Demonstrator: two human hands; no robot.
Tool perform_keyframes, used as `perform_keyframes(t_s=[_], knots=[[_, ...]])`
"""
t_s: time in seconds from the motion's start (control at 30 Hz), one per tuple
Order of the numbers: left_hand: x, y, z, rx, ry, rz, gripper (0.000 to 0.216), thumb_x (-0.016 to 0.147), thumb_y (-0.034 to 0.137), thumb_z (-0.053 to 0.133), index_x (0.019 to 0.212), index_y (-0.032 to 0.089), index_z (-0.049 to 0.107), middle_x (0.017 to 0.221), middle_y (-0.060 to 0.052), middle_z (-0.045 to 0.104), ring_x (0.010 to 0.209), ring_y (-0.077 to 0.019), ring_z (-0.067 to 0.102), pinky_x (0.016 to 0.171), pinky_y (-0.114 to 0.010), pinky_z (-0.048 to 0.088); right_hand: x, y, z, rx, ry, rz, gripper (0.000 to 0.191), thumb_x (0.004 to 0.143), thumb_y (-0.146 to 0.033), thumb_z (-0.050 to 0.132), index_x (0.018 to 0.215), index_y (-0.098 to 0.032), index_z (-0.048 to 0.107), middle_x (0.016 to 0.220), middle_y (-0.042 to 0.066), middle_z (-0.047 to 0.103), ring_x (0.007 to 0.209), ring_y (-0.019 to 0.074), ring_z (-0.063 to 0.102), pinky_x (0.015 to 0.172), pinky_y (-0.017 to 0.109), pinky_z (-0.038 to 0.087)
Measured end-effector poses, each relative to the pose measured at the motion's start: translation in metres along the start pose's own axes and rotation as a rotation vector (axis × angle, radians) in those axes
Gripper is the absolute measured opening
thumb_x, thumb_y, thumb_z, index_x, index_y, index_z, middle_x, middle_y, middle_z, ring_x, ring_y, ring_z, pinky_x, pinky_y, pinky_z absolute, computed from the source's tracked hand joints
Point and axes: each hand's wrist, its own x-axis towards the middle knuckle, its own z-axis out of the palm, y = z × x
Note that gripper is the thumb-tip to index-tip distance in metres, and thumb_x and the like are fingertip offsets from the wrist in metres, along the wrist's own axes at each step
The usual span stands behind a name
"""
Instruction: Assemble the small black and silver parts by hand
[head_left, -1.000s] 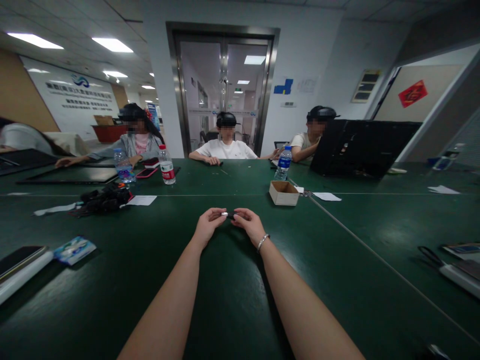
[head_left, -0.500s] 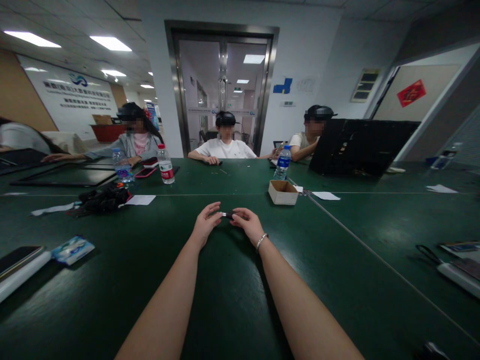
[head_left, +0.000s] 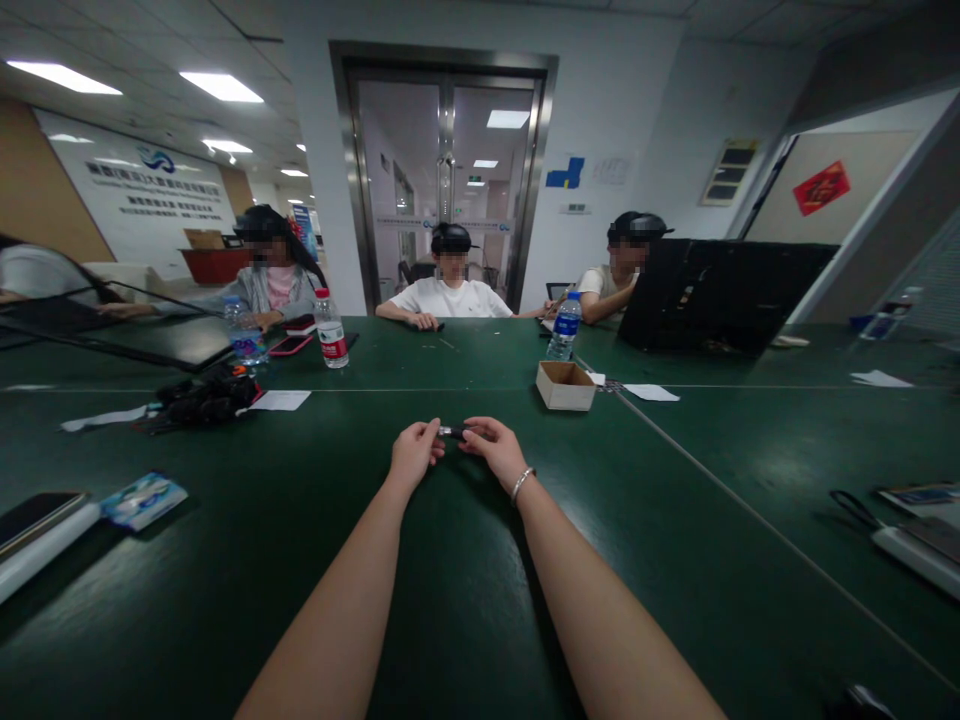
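In front of me, just above the green table, is a small black stick with a silver end; its exact kind is too small to make out. My right hand, with a silver bracelet at the wrist, grips the black end between thumb and fingers. At the silver end, my left hand pinches with thumb and forefinger, its other fingers curled below. The fingers partly hide both ends of the stick.
Beyond my hands stands an open cardboard box, with a water bottle behind it. Black cables lie to the left, near a red-capped bottle. A blue-white packet rests closer in. Several people sit across the table.
My left hand's raised fingers have come down and closed at the silver end. The right hand stays nearly still. At far left, a black frame on the table has tilted up.
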Motion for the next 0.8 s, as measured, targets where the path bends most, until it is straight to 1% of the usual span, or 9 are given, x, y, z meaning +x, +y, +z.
perform_keyframes(t_s=[0.1,0.17,0.3,0.37,0.47,0.53,0.63,0.73,0.8], knots=[[-0.001,0.0023,0.0003,-0.034,-0.042,0.085,0.025,0.072,0.033,0.062,0.088,0.015,0.061,0.085,-0.008,0.062,0.066,-0.0122,0.058,0.052,-0.02,0.046,0.0,0.0002,-0.0002,-0.002,0.009,-0.009,0.036,0.057,-0.029,0.075,0.088,-0.016,0.062,0.072,0.0,0.064,0.062,0.0135,0.065,0.068,0.031,0.055],[-0.0012,0.0032,0.0002,-0.101,-0.019,0.09,0.032,0.068,0.028,0.067,0.096,0.017,0.059,0.095,-0.008,0.061,0.073,-0.0126,0.059,0.057,-0.021,0.048,0.0,0.0003,0.0,-0.007,0.011,-0.01,0.036,0.057,-0.029,0.075,0.088,-0.016,0.061,0.071,0.0,0.064,0.061,0.0136,0.065,0.068,0.031,0.055],[-0.0007,0.002,0.0006,-0.054,0.021,0.0,0.028,0.075,0.037,0.058,0.089,0.013,0.059,0.08,-0.008,0.061,0.064,-0.0128,0.058,0.049,-0.021,0.044,0.0004,0.0012,0.0002,-0.012,0.009,-0.006,0.036,0.057,-0.029,0.075,0.088,-0.016,0.062,0.072,0.0,0.064,0.061,0.0136,0.065,0.068,0.032,0.055],[-0.0007,0.0013,0.0005,-0.044,-0.022,0.05,0.025,0.074,0.036,0.06,0.084,0.013,0.061,0.078,-0.007,0.061,0.066,-0.0127,0.058,0.052,-0.021,0.045,0.0009,0.0021,-0.0001,-0.009,0.013,-0.009,0.037,0.056,-0.03,0.075,0.087,-0.016,0.061,0.072,0.0,0.064,0.06,0.0134,0.065,0.067,0.032,0.055],[-0.0001,0.0003,-0.001,-0.136,-0.031,0.121,0.031,0.064,0.031,0.07,0.089,0.015,0.061,0.088,-0.006,0.062,0.076,-0.0126,0.058,0.064,-0.023,0.047,0.0016,0.0032,-0.0002,-0.011,0.015,-0.011,0.037,0.056,-0.03,0.075,0.088,-0.016,0.061,0.072,0.0,0.064,0.06,0.0133,0.065,0.066,0.031,0.055],[0.0005,-0.0004,-0.0023,-0.164,-0.019,0.082,0.035,0.065,0.035,0.07,0.091,0.014,0.06,0.085,-0.006,0.062,0.072,-0.0119,0.057,0.063,-0.024,0.047,0.0019,0.0035,-0.0001,-0.015,0.011,-0.009,0.037,0.057,-0.03,0.075,0.088,-0.016,0.061,0.072,0.0,0.064,0.06,0.0134,0.065,0.066,0.031,0.055],[0.0005,-0.0008,-0.0033,-0.126,-0.071,0.034,0.031,0.07,0.039,0.064,0.085,0.012,0.061,0.075,-0.006,0.061,0.063,-0.0108,0.055,0.059,-0.024,0.045,0.0022,0.0036,0.0,-0.02,0.015,-0.009,0.036,0.057,-0.03,0.075,0.087,-0.016,0.061,0.072,0.0,0.064,0.06,0.0133,0.065,0.066,0.03,0.055],[-0.0004,-0.0003,-0.0025,-0.145,-0.096,0.093,0.032,0.065,0.032,0.07,0.091,0.015,0.061,0.088,-0.006,0.062,0.076,-0.0124,0.058,0.067,-0.024,0.046,0.0021,0.0034,0.0002,-0.017,0.024,-0.009,0.037,0.056,-0.03,0.075,0.088,-0.016,0.06,0.072,-0.001,0.064,0.06,0.0135,0.065,0.066,0.031,0.056],[-0.0005,-0.0001,-0.0016,-0.206,-0.067,0.069,0.035,0.066,0.033,0.07,0.095,0.016,0.06,0.095,-0.007,0.061,0.081,-0.013,0.058,0.07,-0.025,0.047,0.0018,0.0027,0.0005,-0.019,0.024,-0.008,0.038,0.056,-0.031,0.075,0.088,-0.016,0.06,0.071,0.0,0.064,0.06,0.0139,0.065,0.067,0.032,0.056]])
